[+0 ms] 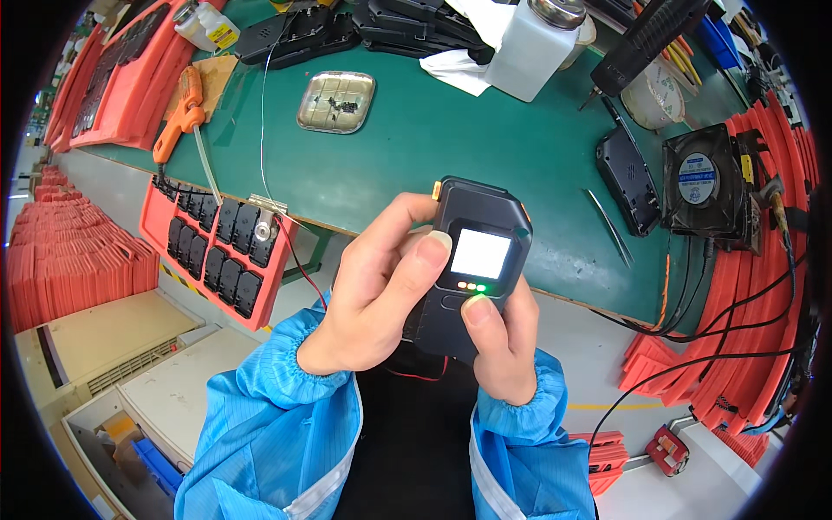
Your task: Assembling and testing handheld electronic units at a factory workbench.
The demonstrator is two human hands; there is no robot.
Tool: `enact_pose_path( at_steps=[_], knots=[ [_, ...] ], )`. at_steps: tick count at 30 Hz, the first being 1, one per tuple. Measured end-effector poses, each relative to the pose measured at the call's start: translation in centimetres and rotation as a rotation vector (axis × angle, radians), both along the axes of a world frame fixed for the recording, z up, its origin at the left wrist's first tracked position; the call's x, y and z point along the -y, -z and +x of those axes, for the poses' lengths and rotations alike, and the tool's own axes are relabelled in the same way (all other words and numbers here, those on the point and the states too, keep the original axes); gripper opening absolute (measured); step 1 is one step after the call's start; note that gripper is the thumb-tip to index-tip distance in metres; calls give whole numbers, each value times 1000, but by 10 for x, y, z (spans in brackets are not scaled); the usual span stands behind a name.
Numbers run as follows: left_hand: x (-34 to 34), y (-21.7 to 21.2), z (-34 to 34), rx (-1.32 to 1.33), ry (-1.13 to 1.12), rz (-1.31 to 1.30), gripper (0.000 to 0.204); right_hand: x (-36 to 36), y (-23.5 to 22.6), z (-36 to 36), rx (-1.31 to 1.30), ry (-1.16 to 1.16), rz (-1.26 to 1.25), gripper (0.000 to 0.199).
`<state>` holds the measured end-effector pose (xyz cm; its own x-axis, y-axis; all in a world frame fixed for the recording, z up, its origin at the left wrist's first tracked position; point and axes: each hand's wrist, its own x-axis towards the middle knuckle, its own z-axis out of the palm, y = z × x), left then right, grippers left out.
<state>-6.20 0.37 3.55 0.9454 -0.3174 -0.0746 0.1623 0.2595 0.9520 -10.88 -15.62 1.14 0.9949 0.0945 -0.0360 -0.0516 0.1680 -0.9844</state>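
Both my hands hold a small black handheld device (479, 227) with orange side buttons, a lit white screen and a row of small lit lamps below it. My left hand (377, 286) wraps its left side, thumb resting beside the screen. My right hand (503, 342) supports it from below, thumb tip pressed on the front just under the lamps. A red wire (303, 264) runs from under the device toward the left. Blue sleeves cover both forearms.
A green bench mat (451, 139) carries a small metal tray (336, 101), a white dispenser bottle (537, 43), an orange tool (178, 117), tweezers (609, 227), a black device shell (630, 178) and a fan (700, 178). A red tray (217, 247) of black parts hangs at left. Red trays are stacked at both sides.
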Motion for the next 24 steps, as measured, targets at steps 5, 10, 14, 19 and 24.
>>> enact_pose_path(
  at_steps=[5,10,14,19,24],
  knots=[
    [0,-1,0,22,-19,4,35,5,0,-1,-7,-71,-2,60],
    [-7,0,3,35,4,25,36,11,1,-3,-81,-212,162,69],
    [-7,-1,4,57,4,19,38,18,6,-7,-151,-257,210,71],
    [-10,6,2,65,6,6,40,16,0,-7,-106,-233,217,68],
    [-11,9,8,105,-53,1,41,20,5,-12,-206,-212,307,66]
  ],
)
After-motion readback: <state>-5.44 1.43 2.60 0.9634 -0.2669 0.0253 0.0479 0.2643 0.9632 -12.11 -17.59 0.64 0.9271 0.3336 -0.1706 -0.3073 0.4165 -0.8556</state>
